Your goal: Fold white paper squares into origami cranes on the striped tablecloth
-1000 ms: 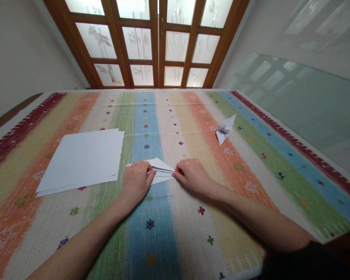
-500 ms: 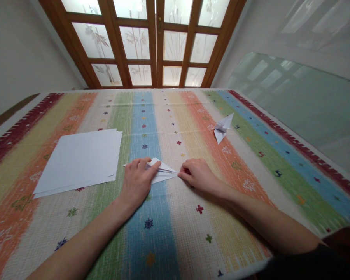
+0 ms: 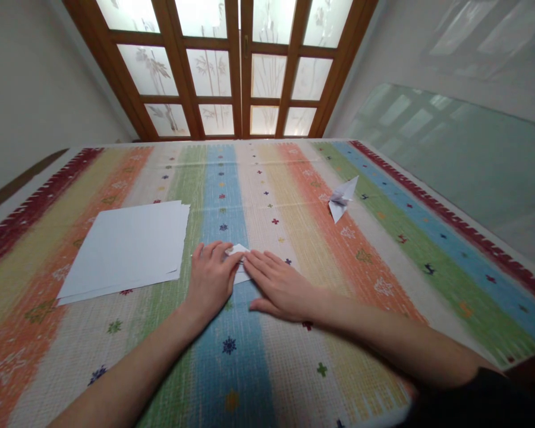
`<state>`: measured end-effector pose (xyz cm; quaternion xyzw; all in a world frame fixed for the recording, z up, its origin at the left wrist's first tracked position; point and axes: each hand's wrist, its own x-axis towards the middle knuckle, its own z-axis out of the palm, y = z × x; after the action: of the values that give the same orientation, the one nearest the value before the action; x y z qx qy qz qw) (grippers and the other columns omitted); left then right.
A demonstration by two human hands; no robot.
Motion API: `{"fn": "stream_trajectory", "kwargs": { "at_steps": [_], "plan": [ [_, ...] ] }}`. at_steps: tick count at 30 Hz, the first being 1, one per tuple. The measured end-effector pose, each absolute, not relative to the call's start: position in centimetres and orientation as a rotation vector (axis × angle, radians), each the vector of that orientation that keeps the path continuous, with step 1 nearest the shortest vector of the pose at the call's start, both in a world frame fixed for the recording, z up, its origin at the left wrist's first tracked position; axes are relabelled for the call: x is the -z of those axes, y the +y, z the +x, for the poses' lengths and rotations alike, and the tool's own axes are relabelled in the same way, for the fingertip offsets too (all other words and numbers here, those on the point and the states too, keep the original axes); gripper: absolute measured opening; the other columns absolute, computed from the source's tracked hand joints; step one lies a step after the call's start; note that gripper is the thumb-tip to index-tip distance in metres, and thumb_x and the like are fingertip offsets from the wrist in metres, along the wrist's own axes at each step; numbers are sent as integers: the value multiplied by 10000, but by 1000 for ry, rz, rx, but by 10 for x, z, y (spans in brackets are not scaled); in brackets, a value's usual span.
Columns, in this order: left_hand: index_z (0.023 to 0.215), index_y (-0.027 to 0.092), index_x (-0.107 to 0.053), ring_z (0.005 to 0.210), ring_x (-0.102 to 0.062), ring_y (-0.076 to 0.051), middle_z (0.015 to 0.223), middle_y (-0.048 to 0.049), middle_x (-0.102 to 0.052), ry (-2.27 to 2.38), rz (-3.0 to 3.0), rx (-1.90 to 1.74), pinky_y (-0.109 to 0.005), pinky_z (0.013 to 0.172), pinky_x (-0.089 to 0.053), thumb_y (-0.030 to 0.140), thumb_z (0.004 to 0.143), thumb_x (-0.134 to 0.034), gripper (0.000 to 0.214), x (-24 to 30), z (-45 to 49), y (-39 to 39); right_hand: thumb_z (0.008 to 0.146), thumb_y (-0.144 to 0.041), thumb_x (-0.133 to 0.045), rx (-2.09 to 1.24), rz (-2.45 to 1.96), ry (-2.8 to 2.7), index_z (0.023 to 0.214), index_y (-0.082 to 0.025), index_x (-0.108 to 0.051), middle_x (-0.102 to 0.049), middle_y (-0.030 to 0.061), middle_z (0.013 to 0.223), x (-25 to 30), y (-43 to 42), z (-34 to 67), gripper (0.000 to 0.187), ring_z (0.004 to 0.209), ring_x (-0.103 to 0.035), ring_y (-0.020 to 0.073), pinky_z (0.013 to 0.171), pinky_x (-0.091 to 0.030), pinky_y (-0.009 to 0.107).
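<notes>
A small piece of folded white paper (image 3: 242, 276) lies on the striped tablecloth, mostly covered by my hands. My left hand (image 3: 211, 274) holds its left part, fingers curled over it and thumb pointing right along the top. My right hand (image 3: 285, 286) lies flat across the right part of the paper. Its fingers are stretched out, their tips close to my left thumb, and its thumb rests apart on the cloth. The paper's pointed right end is hidden under this hand.
A stack of white paper sheets (image 3: 125, 246) lies to the left. At the right rests a folded paper figure (image 3: 343, 198), perhaps a crane. The patterned tablecloth (image 3: 232, 368) covers the table. Beyond stand wooden doors with glass panes (image 3: 209, 71), and a pale glass panel (image 3: 455, 148) leans along the right wall.
My right hand has gone from pinching the paper's right tip to lying flat over it, moving left toward my left hand. My left hand stays on the paper.
</notes>
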<state>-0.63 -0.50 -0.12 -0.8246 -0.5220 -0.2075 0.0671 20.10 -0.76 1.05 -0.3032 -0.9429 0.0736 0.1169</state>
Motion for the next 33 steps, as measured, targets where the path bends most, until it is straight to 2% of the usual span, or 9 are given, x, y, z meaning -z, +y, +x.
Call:
{"fn": "stream_trajectory", "kwargs": {
  "at_steps": [2, 5, 12, 17, 20, 24, 27, 30, 33],
  "plan": [
    [1164, 204, -653, 1207, -513, -349, 1226, -140, -640, -1676, -2436, 646, -594, 1057, -327, 247, 910, -543, 281, 2, -7, -4, 900, -678, -451, -240, -893, -2834, 1478, 20, -316, -311, 264, 1549, -2, -12, 197, 916, 1455, -274, 351, 1179, -251, 490],
    [1234, 168, -595, 1286, -457, -384, 1287, -168, -603, -1775, -2397, 608, -623, 1072, -304, 322, 899, -544, 372, 4, -10, -5, 866, -761, -387, -306, -930, -2863, 1517, -6, -247, -243, 249, 1579, 2, -14, 197, 1007, 1483, -207, 339, 1203, -192, 483],
    [1329, 158, -533, 1360, -397, -403, 1403, -188, -528, -1957, -2330, 473, -660, 1067, -314, 274, 921, -429, 437, 5, -16, -6, 860, -778, -374, -407, -940, -2858, 1523, -39, -261, -231, 209, 1593, -1, -12, 199, 1000, 1492, -190, 317, 1214, -156, 486],
    [1393, 187, -502, 1414, -312, -443, 1506, -193, -421, -1881, -2347, 414, -701, 1057, -290, 287, 938, -440, 470, 2, -25, -5, 866, -771, -377, -409, -942, -2856, 1523, -46, -267, -236, 197, 1596, -1, -12, 198, 984, 1495, -178, 315, 1213, -154, 492],
    [1414, 235, -485, 1459, -264, -377, 1544, -130, -397, -1603, -2465, 421, -657, 1128, -212, 205, 936, -439, 481, 0, -31, -5, 865, -769, -383, -406, -950, -2862, 1522, -45, -270, -238, 203, 1594, -2, -12, 198, 985, 1493, -183, 317, 1211, -154, 494],
    [1426, 185, -474, 1405, -407, -251, 1475, -104, -503, -1118, -2784, 268, -484, 1168, -258, 137, 957, -355, 486, 1, -37, -5, 870, -767, -370, -406, -964, -2866, 1540, -44, -206, -215, 202, 1601, -1, -12, 198, 999, 1495, -177, 316, 1214, -138, 493],
    [1436, 108, -448, 1412, -396, -252, 1507, -137, -451, -1118, -2844, 154, -448, 1157, -279, 291, 1008, -325, 481, 3, -41, -7, 871, -771, -357, -421, -953, -2869, 1546, -45, -178, -197, 194, 1607, 0, -12, 198, 1007, 1501, -156, 308, 1219, -118, 488],
    [1485, 74, -360, 1457, -305, -290, 1560, -168, -340, -1164, -2880, 78, -467, 1172, -234, 609, 964, -337, 747, 3, -44, -11, 870, -777, -345, -434, -950, -2874, 1546, -41, -176, -181, 193, 1610, -1, -12, 198, 1013, 1504, -142, 304, 1223, -104, 482],
    [1515, 92, -301, 1473, -265, -296, 1577, -164, -298, -1214, -2902, 40, -479, 1184, -183, 729, 913, -286, 877, 4, -45, -13, 860, -789, -344, -446, -965, -2884, 1543, -39, -187, -181, 199, 1608, -3, -13, 202, 1027, 1504, -138, 304, 1225, -97, 477]
  ]
}}
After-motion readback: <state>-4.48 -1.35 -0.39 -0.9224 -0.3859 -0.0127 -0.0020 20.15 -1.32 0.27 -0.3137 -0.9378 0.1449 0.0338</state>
